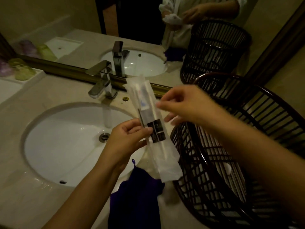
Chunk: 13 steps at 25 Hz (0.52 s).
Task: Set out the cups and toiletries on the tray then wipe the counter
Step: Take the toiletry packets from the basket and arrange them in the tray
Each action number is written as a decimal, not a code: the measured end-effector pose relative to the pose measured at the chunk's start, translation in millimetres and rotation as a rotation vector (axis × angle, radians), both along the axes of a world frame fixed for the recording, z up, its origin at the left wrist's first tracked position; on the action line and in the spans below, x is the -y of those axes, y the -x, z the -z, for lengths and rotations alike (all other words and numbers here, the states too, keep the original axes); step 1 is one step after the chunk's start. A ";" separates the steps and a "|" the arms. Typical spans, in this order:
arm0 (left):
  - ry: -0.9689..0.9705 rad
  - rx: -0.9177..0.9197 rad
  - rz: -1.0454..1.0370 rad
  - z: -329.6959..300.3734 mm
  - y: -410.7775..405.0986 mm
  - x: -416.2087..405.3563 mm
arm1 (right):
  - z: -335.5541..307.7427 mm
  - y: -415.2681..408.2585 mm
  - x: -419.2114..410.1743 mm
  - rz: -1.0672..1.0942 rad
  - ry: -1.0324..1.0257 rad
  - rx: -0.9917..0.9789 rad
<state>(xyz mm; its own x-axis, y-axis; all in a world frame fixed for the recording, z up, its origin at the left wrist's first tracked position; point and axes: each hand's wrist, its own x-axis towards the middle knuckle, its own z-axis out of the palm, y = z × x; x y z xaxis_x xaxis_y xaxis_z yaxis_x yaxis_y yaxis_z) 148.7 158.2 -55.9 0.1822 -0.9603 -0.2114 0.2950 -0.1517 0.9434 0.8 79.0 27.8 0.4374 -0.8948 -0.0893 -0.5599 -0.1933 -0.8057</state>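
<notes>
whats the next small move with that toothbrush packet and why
Probably carry the toothbrush packet left to the tray. The left hand pinches it above the sink, the right hand is beside it, and the cups already stand on the tray.

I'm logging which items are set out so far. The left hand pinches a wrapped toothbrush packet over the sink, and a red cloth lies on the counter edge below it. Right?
Not quite: the head view shows the cloth is dark blue-purple, not red. The rest holds: the left hand pinches the wrapped toothbrush packet over the sink, with the cloth on the counter edge below it.
</notes>
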 end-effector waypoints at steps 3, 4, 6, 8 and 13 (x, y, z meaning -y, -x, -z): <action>-0.069 0.011 -0.009 15.6 -4.7 5.8 | -13.8 68.9 26.4 -0.128 0.015 -0.236; -0.093 0.019 -0.018 22.3 -6.8 7.2 | -8.7 91.4 31.1 -0.211 -0.069 -0.350; -0.129 0.038 -0.007 35.0 -7.1 10.1 | 19.7 127.7 30.6 -0.377 -0.294 -0.576; -0.149 0.060 0.040 46.5 -0.9 14.2 | 55.9 149.3 24.5 -0.454 -0.504 -0.746; -0.179 0.094 0.157 61.9 10.5 23.3 | 119.5 172.6 0.2 -0.416 -0.969 -0.959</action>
<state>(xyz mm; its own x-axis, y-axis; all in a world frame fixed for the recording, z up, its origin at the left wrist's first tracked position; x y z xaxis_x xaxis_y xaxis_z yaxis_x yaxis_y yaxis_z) 138.2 134.9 -117.7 0.0605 -0.9271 -0.3699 0.1674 -0.3559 0.9194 -171.8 78.8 -91.8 0.0704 -0.1331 -0.9886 -0.9952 -0.0767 -0.0605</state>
